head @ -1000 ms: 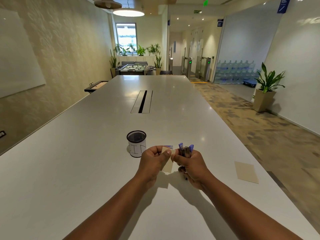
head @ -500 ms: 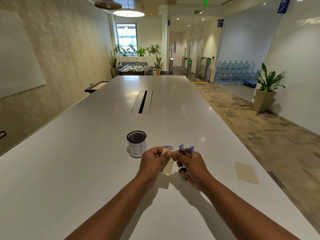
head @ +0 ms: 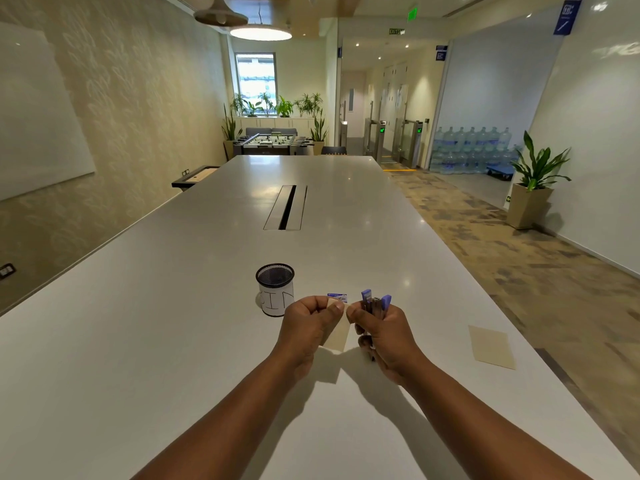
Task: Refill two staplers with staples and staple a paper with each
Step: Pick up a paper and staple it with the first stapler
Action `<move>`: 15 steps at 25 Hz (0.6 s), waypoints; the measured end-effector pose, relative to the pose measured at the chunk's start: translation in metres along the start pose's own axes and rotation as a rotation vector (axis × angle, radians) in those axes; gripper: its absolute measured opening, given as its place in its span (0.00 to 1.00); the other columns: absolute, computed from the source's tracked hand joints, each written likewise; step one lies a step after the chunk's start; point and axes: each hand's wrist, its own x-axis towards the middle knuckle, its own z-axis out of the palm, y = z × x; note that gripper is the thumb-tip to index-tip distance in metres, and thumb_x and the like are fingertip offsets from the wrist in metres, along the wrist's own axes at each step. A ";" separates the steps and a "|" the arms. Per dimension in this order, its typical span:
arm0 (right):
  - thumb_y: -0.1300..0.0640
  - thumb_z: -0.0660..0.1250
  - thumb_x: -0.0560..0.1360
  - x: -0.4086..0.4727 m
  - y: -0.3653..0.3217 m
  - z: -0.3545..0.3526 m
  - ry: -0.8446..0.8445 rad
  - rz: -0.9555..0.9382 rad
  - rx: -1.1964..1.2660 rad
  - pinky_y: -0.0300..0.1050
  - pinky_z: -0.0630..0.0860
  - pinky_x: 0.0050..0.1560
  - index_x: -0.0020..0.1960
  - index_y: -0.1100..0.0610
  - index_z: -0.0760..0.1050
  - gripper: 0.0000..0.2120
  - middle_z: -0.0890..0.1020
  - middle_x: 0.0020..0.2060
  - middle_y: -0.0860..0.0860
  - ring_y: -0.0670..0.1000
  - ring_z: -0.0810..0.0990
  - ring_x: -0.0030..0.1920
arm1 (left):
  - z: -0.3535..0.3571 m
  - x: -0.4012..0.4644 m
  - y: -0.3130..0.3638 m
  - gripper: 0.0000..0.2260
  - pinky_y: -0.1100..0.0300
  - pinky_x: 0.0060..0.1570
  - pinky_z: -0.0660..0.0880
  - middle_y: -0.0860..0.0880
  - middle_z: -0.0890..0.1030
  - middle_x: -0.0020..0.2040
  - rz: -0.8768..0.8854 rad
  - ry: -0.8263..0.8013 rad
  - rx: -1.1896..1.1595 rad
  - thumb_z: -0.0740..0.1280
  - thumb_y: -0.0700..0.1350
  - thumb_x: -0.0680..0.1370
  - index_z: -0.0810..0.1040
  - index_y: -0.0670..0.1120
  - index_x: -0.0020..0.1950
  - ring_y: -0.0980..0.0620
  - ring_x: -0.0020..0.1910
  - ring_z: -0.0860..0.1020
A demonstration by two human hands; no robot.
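Observation:
My right hand [head: 384, 337] is closed around a purple stapler [head: 375, 301], whose purple tips stick up above my fingers. My left hand [head: 306, 323] pinches a small beige paper [head: 337, 336] between thumb and fingers, held right against the stapler's left side. Just behind my hands a small blue staple box [head: 337, 297] lies on the white table [head: 173, 341]. A second beige paper [head: 491, 346] lies flat on the table to the right, near the edge. Only one stapler shows.
A black mesh cup [head: 275, 289] with a white label stands left of the staple box. A cable slot [head: 285, 206] sits in the table's middle. The table's right edge runs close to the flat paper; carpeted floor and a potted plant [head: 535, 181] lie beyond.

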 end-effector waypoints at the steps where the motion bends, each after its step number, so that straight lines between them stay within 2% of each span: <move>1: 0.60 0.72 0.77 -0.001 -0.001 0.000 0.003 -0.008 -0.004 0.40 0.67 0.28 0.37 0.51 0.85 0.10 0.74 0.29 0.51 0.47 0.70 0.28 | 0.000 0.000 0.002 0.05 0.62 0.32 0.77 0.44 0.88 0.43 -0.001 0.000 -0.007 0.74 0.46 0.78 0.87 0.46 0.48 0.51 0.36 0.83; 5: 0.60 0.71 0.77 -0.003 -0.002 -0.002 -0.029 -0.043 -0.012 0.40 0.67 0.29 0.39 0.52 0.84 0.09 0.73 0.29 0.49 0.46 0.69 0.29 | -0.001 0.000 0.006 0.08 0.50 0.43 0.81 0.42 0.88 0.46 -0.024 0.007 0.006 0.72 0.47 0.80 0.86 0.44 0.50 0.43 0.43 0.86; 7: 0.60 0.71 0.77 -0.004 -0.002 -0.003 -0.047 -0.053 -0.018 0.39 0.67 0.29 0.39 0.52 0.83 0.09 0.73 0.28 0.48 0.46 0.68 0.28 | -0.001 -0.001 0.007 0.10 0.49 0.45 0.81 0.42 0.88 0.47 -0.053 0.014 0.002 0.71 0.49 0.80 0.85 0.43 0.51 0.44 0.44 0.86; 11: 0.61 0.71 0.78 -0.006 0.001 -0.001 -0.056 -0.041 -0.031 0.38 0.67 0.28 0.42 0.53 0.82 0.07 0.74 0.27 0.45 0.44 0.69 0.27 | -0.001 -0.004 0.008 0.14 0.55 0.39 0.80 0.44 0.88 0.44 -0.052 0.010 0.041 0.67 0.53 0.83 0.85 0.44 0.50 0.49 0.39 0.84; 13: 0.62 0.70 0.78 -0.007 0.001 0.000 -0.048 -0.037 -0.014 0.38 0.68 0.29 0.42 0.55 0.82 0.07 0.75 0.27 0.45 0.44 0.69 0.27 | 0.000 -0.007 0.008 0.15 0.62 0.30 0.75 0.51 0.85 0.34 0.028 0.028 0.161 0.65 0.55 0.83 0.84 0.46 0.46 0.56 0.31 0.81; 15: 0.62 0.70 0.78 -0.007 0.001 0.001 -0.044 -0.030 -0.006 0.39 0.68 0.29 0.44 0.56 0.82 0.05 0.76 0.27 0.45 0.45 0.69 0.27 | 0.001 -0.009 0.007 0.19 0.67 0.24 0.67 0.56 0.76 0.25 0.136 0.064 0.278 0.65 0.56 0.83 0.77 0.46 0.37 0.61 0.24 0.72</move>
